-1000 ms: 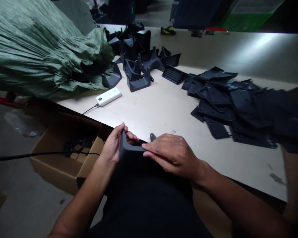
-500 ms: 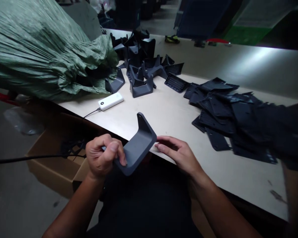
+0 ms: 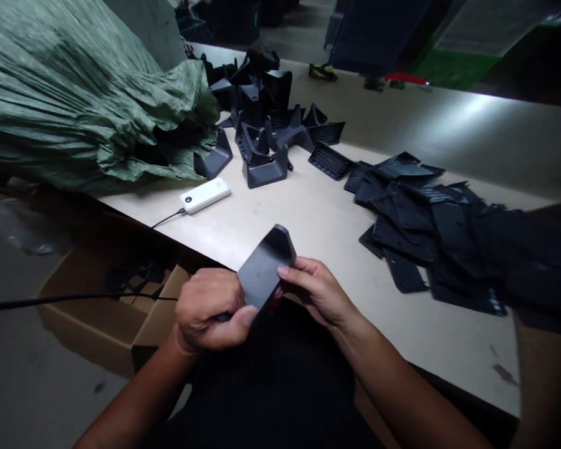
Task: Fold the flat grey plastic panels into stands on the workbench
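A dark grey U-shaped plastic bracket (image 3: 264, 265) is held in front of my body, at the table's near edge, its broad outer face turned up. My left hand (image 3: 215, 308) wraps round its left end, thumb along the near side. With thumb and fingers my right hand (image 3: 315, 288) pinches its right end. The bracket's underside is hidden. Beyond it, similar brackets (image 3: 267, 171) lie in a jumbled heap at the back of the table. Flat black plastic plates (image 3: 406, 231) are piled to the right.
A white power bank (image 3: 206, 195) with a cable lies on the table (image 3: 318, 218). A large green woven sack (image 3: 98, 112) spreads over the left end. Below it stands an open cardboard box (image 3: 88, 324) with dark parts inside. A dark-clothed person's arm (image 3: 549, 268) is at the right.
My left hand has rolled the bracket over, so its outer face shows instead of its inside. My right hand has closed onto its right end.
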A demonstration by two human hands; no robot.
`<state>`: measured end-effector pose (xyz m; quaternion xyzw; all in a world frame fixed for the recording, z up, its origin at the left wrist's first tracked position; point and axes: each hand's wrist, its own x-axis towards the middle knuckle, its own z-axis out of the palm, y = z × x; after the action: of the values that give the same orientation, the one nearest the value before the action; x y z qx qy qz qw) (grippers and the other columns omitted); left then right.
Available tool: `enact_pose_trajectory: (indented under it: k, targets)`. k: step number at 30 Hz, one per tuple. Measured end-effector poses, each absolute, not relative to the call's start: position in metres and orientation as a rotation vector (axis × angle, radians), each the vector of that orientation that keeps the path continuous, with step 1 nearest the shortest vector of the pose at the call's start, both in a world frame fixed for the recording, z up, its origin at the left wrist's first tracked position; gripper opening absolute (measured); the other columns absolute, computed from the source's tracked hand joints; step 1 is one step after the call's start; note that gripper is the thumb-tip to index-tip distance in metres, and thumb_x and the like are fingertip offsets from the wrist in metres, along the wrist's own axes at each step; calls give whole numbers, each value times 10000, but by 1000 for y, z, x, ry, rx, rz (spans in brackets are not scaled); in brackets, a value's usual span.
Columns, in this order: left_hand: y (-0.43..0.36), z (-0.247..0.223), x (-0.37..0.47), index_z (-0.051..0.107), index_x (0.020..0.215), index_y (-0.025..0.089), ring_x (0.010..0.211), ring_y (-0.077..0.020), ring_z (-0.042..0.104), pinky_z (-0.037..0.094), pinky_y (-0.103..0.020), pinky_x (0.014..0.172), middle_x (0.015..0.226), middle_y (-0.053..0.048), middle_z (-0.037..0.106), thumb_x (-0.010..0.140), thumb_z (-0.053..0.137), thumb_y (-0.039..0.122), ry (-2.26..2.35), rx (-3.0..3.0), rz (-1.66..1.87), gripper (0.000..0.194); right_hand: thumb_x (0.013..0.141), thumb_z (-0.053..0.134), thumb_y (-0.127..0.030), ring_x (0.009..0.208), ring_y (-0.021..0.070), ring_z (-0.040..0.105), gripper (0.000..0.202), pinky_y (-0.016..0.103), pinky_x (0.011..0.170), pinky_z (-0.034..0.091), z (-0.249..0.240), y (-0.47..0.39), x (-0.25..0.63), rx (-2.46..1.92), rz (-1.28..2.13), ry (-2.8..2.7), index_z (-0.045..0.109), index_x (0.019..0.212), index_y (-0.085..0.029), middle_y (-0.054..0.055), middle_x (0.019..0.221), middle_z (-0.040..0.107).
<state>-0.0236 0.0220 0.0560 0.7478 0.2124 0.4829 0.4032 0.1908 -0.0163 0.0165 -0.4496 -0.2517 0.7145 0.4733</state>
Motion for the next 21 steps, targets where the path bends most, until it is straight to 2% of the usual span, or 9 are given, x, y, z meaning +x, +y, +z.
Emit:
enact_pose_trajectory:
  k: [4, 7, 9, 13, 16, 21]
  targets:
    - [37, 50, -38, 699, 693, 226, 574, -188, 624, 464, -331, 580, 635, -55, 667, 979, 627, 336, 694, 1714, 1211, 314, 759, 924, -365, 648, 142, 718, 281, 252, 657, 617, 20, 1, 189, -1151, 1595, -625, 808, 888, -144, 49, 737, 772]
    - [44, 42, -32, 719, 718, 210, 598, -190, 640, 475, -321, 599, 666, -61, 704, 916, 729, 322, 745, 1596, 1196, 228, 769, 909, -383, 610, 144, 712, 283, 241, 608, 621, 25, 14, 186, -1184, 1603, -590, 806, 865, -138, 55, 693, 761]
    - [50, 38, -21, 664, 655, 211, 540, -174, 604, 447, -305, 566, 582, -38, 665, 910, 729, 339, 781, 1358, 1248, 293, 770, 909, -407, 590, 141, 710, 307, 220, 566, 609, 28, 21, 184, -1189, 1664, -547, 797, 856, -135, 61, 688, 761]
    - [70, 35, -6, 475, 545, 231, 413, -128, 472, 391, -266, 484, 425, 35, 472, 933, 644, 351, 878, 498, 1292, 440, 791, 899, -447, 632, 138, 737, 359, 216, 575, 614, 30, 30, 184, -1188, 1732, -526, 794, 954, -145, 104, 922, 821]
    - [86, 36, -10, 455, 530, 217, 406, -98, 426, 374, -225, 471, 422, 49, 415, 934, 621, 289, 853, 139, 1179, 443, 795, 906, -435, 671, 145, 748, 386, 235, 617, 627, 27, 35, 187, -1236, 1651, -611, 785, 1044, -166, 106, 997, 826]
    - [96, 32, -19, 446, 545, 204, 439, -83, 424, 379, -203, 502, 461, 51, 401, 993, 545, 265, 842, -133, 1077, 463, 812, 890, -460, 668, 142, 739, 371, 249, 626, 618, 25, 46, 189, -1234, 1647, -687, 775, 1022, -177, 91, 983, 823]
